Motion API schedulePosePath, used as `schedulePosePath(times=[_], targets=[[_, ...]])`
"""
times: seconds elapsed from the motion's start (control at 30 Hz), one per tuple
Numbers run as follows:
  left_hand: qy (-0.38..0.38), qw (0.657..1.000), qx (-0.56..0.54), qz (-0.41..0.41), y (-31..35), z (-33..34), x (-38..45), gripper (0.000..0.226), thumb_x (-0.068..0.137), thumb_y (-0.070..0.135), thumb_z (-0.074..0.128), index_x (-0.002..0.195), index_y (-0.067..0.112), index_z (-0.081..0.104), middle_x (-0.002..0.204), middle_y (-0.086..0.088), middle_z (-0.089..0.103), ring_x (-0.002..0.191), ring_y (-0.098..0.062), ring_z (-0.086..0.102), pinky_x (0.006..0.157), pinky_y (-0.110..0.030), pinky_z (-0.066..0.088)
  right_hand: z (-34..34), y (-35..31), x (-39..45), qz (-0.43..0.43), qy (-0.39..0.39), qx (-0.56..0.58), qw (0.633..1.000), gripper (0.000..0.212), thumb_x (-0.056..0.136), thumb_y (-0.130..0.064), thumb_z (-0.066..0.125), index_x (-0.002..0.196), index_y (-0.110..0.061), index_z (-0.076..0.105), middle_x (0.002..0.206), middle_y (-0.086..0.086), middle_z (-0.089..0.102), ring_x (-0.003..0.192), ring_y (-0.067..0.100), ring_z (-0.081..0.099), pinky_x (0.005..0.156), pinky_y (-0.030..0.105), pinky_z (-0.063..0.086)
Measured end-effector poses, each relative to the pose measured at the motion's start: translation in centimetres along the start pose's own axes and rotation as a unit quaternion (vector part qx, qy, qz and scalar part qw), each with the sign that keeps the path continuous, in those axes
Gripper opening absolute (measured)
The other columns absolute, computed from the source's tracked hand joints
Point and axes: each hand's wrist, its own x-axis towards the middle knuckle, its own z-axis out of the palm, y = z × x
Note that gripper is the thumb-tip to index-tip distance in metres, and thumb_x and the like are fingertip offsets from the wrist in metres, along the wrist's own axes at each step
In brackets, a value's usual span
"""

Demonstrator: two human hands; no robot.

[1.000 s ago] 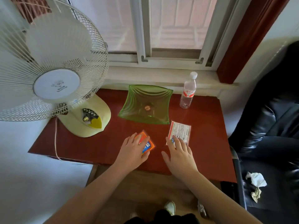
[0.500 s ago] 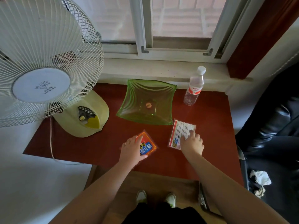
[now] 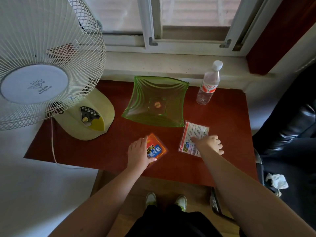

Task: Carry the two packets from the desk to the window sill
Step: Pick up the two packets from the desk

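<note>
Hands on two packets, both packets lying on the red-brown tabletop (image 3: 222, 117), near its front edge. Left hand (image 3: 139, 153) lies over the left part of the orange packet (image 3: 156, 148), fingers along its far-left edge, thumb across its near corner; grip closing on the packet but packet looks flat on the surface, cannot tell if it is lifted. Right hand (image 3: 209, 144) rests on the white printed packet (image 3: 194, 139), fingers curled down on its right half; grip narrow, pressing or pinching the packet, which of the two cannot be told. White packet sits just in front of the green glass dish (image 3: 154, 100), near its front right corner. Orange packet lies in front of the dish, apart from it. Clear water bottle (image 3: 207, 84) with white cap stands upright at the back right of the tabletop, close under the window sill (image 3: 171, 65). Cream desk fan (image 3: 42, 69) stands at the left, its base on the tabletop.
</note>
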Motion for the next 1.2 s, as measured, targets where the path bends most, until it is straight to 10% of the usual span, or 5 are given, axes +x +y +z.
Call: schedulePosePath(times=[0.6,0.83,1.03,1.2], targets=[[0.010,0.992,-0.094,-0.085,0.8,-0.7,-0.8,0.087,0.075,0.043,0.083,0.141,0.012,0.035,0.131,-0.014,0.057,0.122,-0.032,0.056,0.099,-0.047,0.044,-1.8,2.8,-0.2,-0.056,-0.051,0.151,0.986,0.025,0.090,-0.024,0.067,0.114,-0.022,0.072,0.104,0.007,0.078,0.093,0.029,0.072,0.098,0.047,0.051],[-0.038,0.989,-0.110,-0.089,0.4,-1.3,-1.9,0.092,0.079,0.034,0.081,0.148,0.017,0.024,0.140,-0.010,0.051,0.129,-0.032,0.052,0.103,-0.054,0.043,-3.2,4.7,-1.5,-0.092,-0.072,0.304,0.945,0.022,0.100,-0.016,0.051,0.114,-0.007,0.065,0.082,0.006,0.069,0.059,0.017,0.060,0.049,0.025,0.045],[-0.071,0.951,-0.277,-0.117,-0.8,-1.3,-3.6,0.049,0.090,0.008,0.066,0.134,0.014,0.045,0.113,-0.009,0.065,0.094,-0.026,0.065,0.078,-0.036,0.054,-4.7,7.7,-2.6,-0.083,-0.169,0.381,0.905,0.029,0.097,-0.015,0.056,0.126,-0.011,0.056,0.112,0.009,0.072,0.095,0.029,0.074,0.081,0.049,0.063],[-0.078,0.867,-0.464,-0.164,-0.5,-2.0,-4.1,0.015,0.087,0.008,0.074,0.097,0.016,0.066,0.105,-0.017,0.075,0.077,-0.022,0.074,0.066,-0.033,0.060,-5.7,9.3,-4.1,-0.077,-0.271,0.430,0.858,0.030,0.092,-0.011,0.068,0.122,-0.012,0.061,0.100,0.007,0.079,0.077,0.022,0.080,0.056,0.033,0.063]])
